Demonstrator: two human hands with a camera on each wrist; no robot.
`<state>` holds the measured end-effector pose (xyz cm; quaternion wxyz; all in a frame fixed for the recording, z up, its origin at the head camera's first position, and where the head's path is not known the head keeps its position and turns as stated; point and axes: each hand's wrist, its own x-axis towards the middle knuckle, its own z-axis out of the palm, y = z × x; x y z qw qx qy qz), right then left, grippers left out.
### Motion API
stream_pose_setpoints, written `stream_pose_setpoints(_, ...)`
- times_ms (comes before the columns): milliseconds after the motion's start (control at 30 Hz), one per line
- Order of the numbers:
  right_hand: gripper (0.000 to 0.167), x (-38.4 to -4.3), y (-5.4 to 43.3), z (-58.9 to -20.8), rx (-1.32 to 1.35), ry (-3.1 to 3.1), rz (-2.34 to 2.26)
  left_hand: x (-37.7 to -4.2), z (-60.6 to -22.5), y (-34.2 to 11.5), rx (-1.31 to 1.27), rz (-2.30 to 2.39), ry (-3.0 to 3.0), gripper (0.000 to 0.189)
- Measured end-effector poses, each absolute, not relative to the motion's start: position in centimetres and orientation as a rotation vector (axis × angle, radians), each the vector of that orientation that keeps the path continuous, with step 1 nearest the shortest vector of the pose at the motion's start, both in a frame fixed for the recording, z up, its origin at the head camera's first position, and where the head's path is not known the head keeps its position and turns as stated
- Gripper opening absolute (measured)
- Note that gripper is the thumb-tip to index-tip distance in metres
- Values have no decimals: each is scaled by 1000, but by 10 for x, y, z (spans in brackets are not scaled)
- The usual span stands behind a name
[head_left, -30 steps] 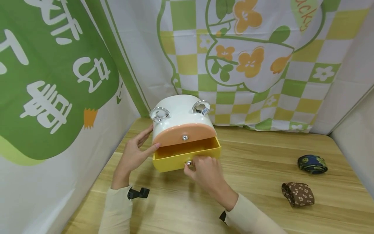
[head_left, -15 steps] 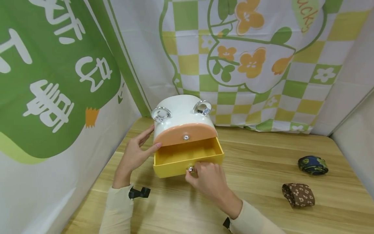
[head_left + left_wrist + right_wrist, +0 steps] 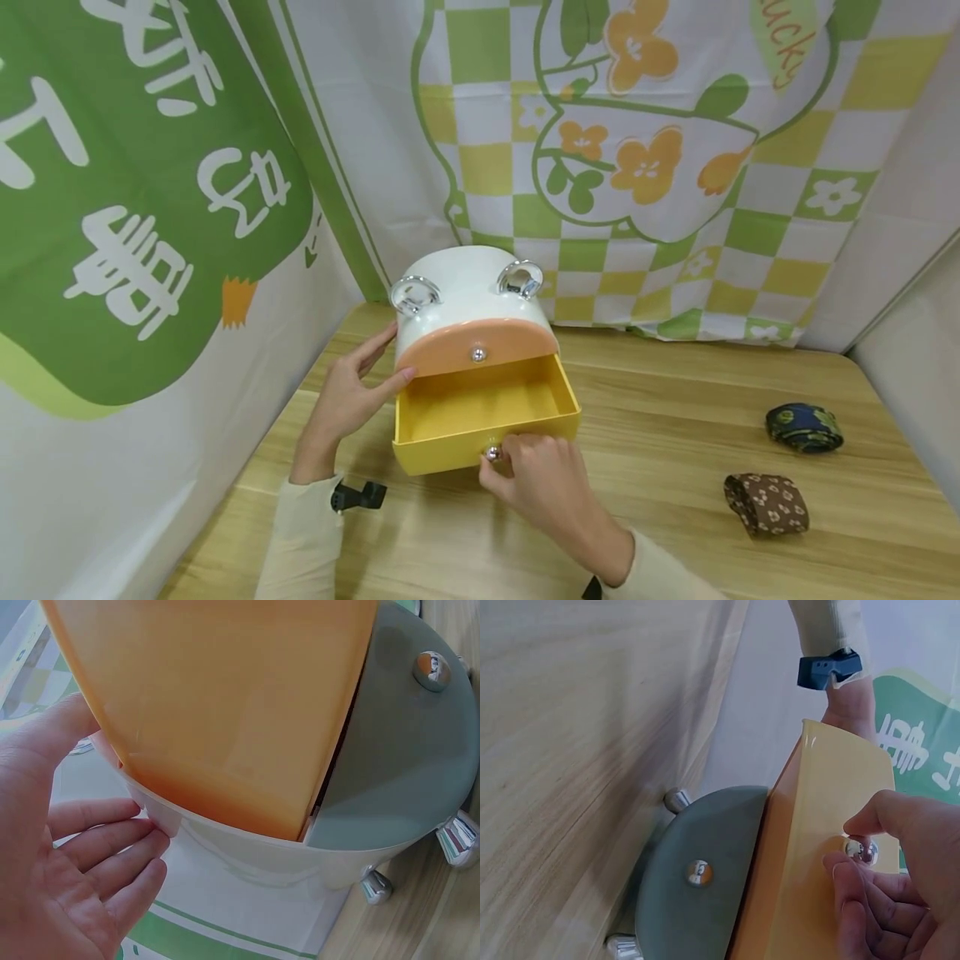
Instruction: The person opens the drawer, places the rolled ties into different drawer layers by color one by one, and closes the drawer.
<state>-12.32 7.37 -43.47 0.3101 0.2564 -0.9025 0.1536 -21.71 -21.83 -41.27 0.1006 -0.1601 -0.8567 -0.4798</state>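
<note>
My right hand pinches the silver knob closely; the yellow drawer juts out just behind it. Pulling too far could drop the drawer, or drag the white box beyond, which my left hand merely braces, fingers extended.

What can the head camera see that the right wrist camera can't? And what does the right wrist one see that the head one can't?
Only the head view shows the brown flowery roll, the blue patterned roll, the peach front and the inside of the yellow drawer.

Only the right wrist view shows the grey-green bottom front and two silver feet.

Both show the pulled-out yellow drawer, with the right hand pinching its shiny knob.
</note>
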Motion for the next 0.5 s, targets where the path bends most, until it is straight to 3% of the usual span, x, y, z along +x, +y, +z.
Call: stream_pose_setpoints(500,36,-107,77,-435,701,-2394,441,-216,-410,-217,-469,-1423,-2529,72)
